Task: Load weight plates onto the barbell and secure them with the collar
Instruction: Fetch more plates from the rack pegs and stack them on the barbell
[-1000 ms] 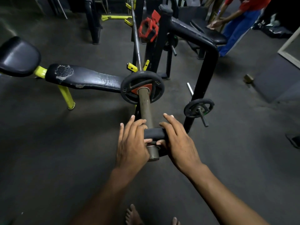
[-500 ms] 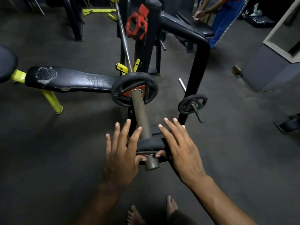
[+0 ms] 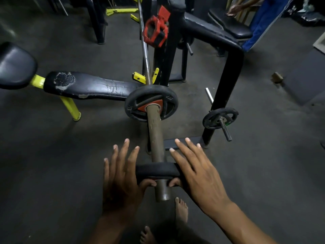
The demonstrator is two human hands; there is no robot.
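A small black weight plate point(image 3: 157, 170) sits on the near end of the barbell sleeve point(image 3: 154, 131), edge-on to me. My left hand point(image 3: 121, 178) and my right hand point(image 3: 198, 175) flank it, fingers straight and spread past its rim, thumbs pressing its near face beside the sleeve. Further up the sleeve a larger black plate with a red hub point(image 3: 139, 101) is seated against the bar's shoulder. A red collar point(image 3: 155, 32) hangs on the black rack upright beyond it, out of reach of both hands.
A worn black bench with yellow legs point(image 3: 91, 87) lies to the left. On the right, a small plate point(image 3: 212, 118) sits on a rack peg. My bare feet point(image 3: 181, 210) stand under the sleeve end. Another person point(image 3: 263, 20) stands at the back right.
My fingers, curled over the small plate a second ago, have straightened and spread. The plate has slid slightly further onto the sleeve, leaving more of the sleeve end exposed.
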